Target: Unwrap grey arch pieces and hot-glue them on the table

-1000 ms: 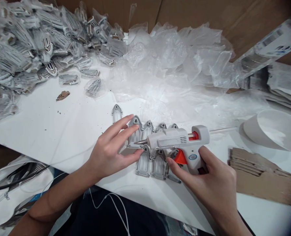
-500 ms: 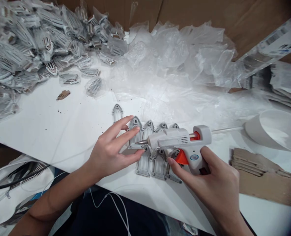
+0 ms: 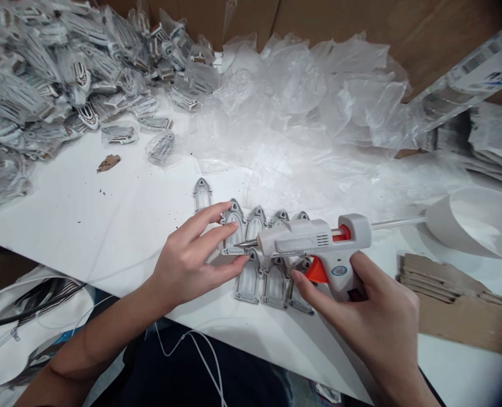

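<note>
My right hand (image 3: 376, 316) is wrapped round the handle of a white hot glue gun (image 3: 297, 237) with an orange trigger. The gun's metal nozzle points left, over the lower part of a grey arched frame (image 3: 234, 217). My left hand (image 3: 195, 257) grips that frame, index finger at its top and thumb at its lower corner. Beside it, partly behind the gun, stands a row of similar arched frames (image 3: 256, 219). A second row of arched frames (image 3: 247, 285) lies nearer to me. One more single arched frame (image 3: 202, 194) lies beyond my left hand.
Bagged grey pieces (image 3: 34, 85) are heaped at the back left. Clear plastic bags (image 3: 302, 96) pile up along the back. On the right are a white tub (image 3: 446, 220) and stacked cardboard strips (image 3: 437, 277). A cardboard scrap (image 3: 109, 163) lies left; a white cable (image 3: 200, 333) hangs in front.
The glue gun and my right hand have moved slightly to the right, drawing the nozzle a little along the frame. My left hand stays at the same frame.
</note>
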`<act>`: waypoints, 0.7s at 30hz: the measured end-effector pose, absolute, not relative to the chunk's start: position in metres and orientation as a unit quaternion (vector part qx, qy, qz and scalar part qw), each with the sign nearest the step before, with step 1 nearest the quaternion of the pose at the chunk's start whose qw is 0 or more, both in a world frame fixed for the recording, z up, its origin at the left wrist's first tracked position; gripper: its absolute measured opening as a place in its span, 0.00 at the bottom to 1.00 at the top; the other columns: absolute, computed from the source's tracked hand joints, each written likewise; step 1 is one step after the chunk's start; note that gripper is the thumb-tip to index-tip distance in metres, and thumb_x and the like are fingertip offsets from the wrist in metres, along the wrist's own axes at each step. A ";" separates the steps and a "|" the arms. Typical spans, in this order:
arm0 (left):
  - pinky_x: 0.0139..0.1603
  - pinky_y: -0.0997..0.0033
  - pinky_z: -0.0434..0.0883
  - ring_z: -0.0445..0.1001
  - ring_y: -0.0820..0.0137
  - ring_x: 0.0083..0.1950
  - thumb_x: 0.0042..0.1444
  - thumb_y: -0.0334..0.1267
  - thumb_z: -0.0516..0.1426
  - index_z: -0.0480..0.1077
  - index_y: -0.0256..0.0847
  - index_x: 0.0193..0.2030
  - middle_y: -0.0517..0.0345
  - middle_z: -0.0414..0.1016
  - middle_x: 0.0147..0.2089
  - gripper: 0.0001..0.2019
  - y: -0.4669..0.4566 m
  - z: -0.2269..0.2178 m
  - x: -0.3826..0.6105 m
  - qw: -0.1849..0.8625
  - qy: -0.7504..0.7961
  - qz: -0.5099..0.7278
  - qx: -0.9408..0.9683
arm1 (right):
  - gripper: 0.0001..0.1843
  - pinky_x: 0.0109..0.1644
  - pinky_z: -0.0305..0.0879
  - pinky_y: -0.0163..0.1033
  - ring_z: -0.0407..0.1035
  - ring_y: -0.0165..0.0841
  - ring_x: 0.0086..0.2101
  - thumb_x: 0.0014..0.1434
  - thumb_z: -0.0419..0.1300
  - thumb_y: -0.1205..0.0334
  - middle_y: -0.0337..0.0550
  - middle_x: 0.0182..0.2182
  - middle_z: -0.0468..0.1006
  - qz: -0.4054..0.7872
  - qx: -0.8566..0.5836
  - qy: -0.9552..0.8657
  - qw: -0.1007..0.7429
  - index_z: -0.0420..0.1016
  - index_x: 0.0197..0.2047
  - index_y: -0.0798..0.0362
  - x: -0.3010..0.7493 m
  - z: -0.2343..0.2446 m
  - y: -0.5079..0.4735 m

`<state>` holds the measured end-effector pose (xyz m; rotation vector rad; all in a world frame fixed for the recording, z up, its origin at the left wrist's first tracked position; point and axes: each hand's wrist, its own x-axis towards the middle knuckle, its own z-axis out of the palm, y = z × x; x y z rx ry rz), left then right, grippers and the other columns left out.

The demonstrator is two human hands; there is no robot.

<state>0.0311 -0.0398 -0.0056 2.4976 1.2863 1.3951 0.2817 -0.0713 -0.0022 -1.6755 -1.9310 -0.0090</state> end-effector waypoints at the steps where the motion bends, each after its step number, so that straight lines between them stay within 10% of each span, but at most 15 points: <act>1: 0.50 0.62 0.83 0.80 0.59 0.53 0.52 0.35 0.68 0.75 0.33 0.46 0.37 0.78 0.54 0.16 -0.040 -0.006 0.031 0.002 0.408 0.445 0.797 | 0.31 0.22 0.46 0.36 0.47 0.24 0.19 0.53 0.67 0.47 0.29 0.18 0.52 -0.003 -0.629 -0.723 0.286 0.44 0.27 0.47 0.282 -0.002 -0.072; 21: 0.53 0.60 0.83 0.79 0.58 0.56 0.53 0.34 0.68 0.75 0.31 0.49 0.36 0.78 0.55 0.17 -0.040 -0.002 0.029 -0.020 0.384 0.440 0.811 | 0.28 0.21 0.46 0.35 0.47 0.24 0.18 0.53 0.66 0.53 0.29 0.17 0.52 0.010 -0.628 -0.724 0.284 0.44 0.26 0.47 0.283 0.001 -0.071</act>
